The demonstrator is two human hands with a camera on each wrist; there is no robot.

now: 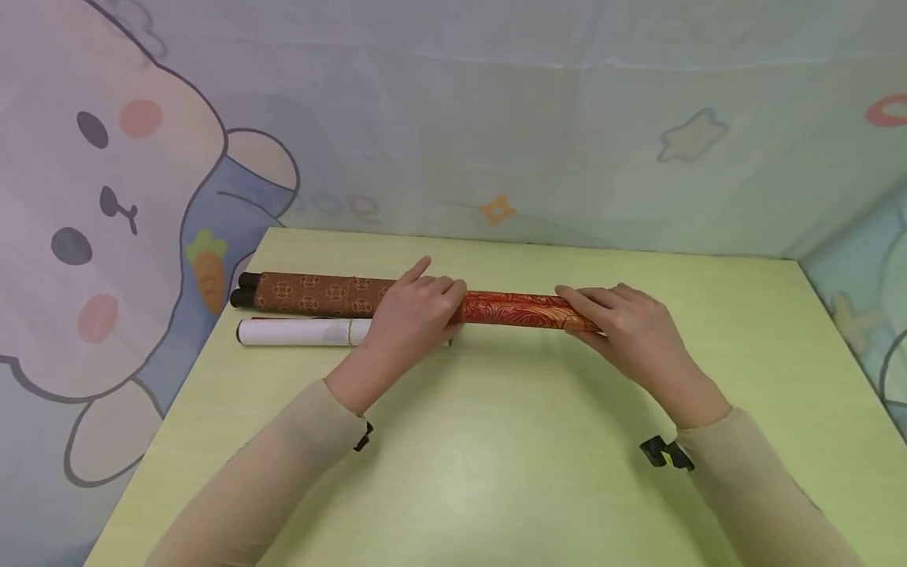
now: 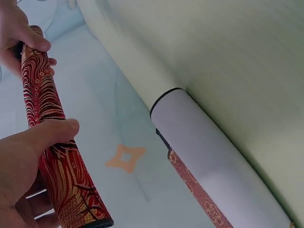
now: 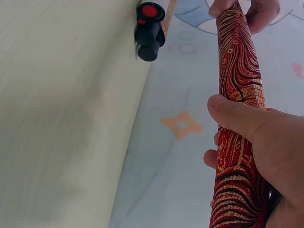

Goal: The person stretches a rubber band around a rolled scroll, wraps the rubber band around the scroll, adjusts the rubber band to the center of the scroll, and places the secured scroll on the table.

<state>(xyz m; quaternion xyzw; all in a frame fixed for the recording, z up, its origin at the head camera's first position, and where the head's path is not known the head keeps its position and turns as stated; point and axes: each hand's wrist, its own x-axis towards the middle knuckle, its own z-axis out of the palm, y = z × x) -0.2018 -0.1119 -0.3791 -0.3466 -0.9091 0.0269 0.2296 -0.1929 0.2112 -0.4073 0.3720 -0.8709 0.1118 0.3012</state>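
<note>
A red-and-gold patterned rolled-up scroll [image 1: 516, 309] is held level between my two hands, above the pale table. My left hand [image 1: 420, 309] grips its left end, with the thumb across the roll in the left wrist view and a dark rim at the roll's tip. My right hand [image 1: 633, 331] grips it near the other end; in the right wrist view the thumb and fingers curl round the scroll [image 3: 240, 85]. Left of my left hand lie a brown flower-patterned scroll [image 1: 312, 293] with black rod ends and a white roll [image 1: 294, 332] with a yellow tie, both partly hidden by that hand.
The light table [image 1: 468, 472] has its back edge behind the scrolls. A cartoon-printed cloth [image 1: 531, 142] hangs behind it and at the sides. Black wrist cameras [image 1: 668, 453] sit under my sleeves.
</note>
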